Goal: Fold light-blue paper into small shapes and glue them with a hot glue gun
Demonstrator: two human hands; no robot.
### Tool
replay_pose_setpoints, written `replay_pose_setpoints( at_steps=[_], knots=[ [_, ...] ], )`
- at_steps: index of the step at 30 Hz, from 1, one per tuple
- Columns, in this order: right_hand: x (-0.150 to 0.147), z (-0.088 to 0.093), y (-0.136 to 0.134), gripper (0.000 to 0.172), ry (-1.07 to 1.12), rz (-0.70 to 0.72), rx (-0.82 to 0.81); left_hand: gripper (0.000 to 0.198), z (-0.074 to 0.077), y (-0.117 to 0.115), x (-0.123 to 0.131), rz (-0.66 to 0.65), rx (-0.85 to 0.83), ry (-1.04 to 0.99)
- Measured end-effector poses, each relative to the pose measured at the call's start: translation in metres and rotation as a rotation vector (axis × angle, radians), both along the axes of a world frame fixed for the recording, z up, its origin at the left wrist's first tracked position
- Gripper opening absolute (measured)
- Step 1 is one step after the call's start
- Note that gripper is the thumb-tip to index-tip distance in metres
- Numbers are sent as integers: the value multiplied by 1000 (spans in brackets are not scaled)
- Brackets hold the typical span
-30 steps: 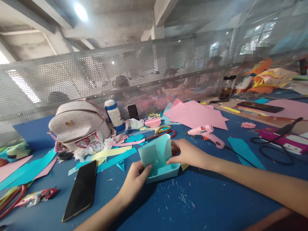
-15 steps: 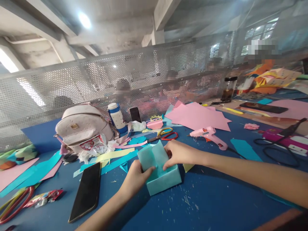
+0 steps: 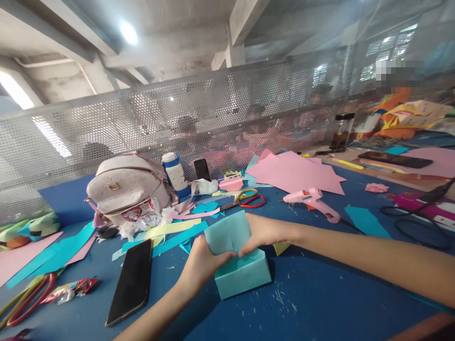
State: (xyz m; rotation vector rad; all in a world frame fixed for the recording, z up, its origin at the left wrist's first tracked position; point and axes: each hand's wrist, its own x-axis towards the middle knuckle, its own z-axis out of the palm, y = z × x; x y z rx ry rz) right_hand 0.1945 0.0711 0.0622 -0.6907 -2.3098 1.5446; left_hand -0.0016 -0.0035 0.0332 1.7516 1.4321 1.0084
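A light teal paper box (image 3: 243, 277) rests on the blue table in front of me, its front wall toward me and its back flap (image 3: 229, 232) standing up. My left hand (image 3: 201, 260) grips the flap's left side, thumb laid across its inner face. On the right edge of the same flap, my right hand (image 3: 261, 232) is closed, its thumb pointing in and nearly meeting the left thumb. Fingers behind the flap are hidden. Beyond the hands lie scissors (image 3: 245, 200) with red and yellow handles and a pink glue gun (image 3: 313, 203).
A black phone (image 3: 131, 283) lies left of my left arm. Behind it stand a pale backpack (image 3: 124, 187) and a white-and-blue bottle (image 3: 176, 175). Pink sheets (image 3: 298, 173) are stacked near the perforated metal screen (image 3: 213, 104). A purple power strip (image 3: 414, 206) and cable sit at right.
The two upright pieces at the back of the box now look like one flat flap. Both thumbs have moved together along it. The view has shifted slightly.
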Motion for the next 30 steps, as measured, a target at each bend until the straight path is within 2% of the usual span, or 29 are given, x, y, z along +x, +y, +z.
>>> replay_pose_setpoints(
  at_steps=[7,12,17,21,26,30],
  knots=[
    [0,4,-5,34,-88,-55,134,28,8,0,1,25,42,-3],
    [10,20,-10,29,-345,-70,325,25,13,-4,1,79,71,90],
    [8,27,-17,24,-424,-175,480,24,15,-7,3,84,134,125],
    [3,28,-21,26,-496,-260,577,21,16,-6,4,105,133,127],
    [2,23,-19,28,-506,-269,582,19,13,-4,1,105,125,125],
    [4,18,-12,32,-266,-192,482,26,11,2,-6,93,97,55]
  ],
)
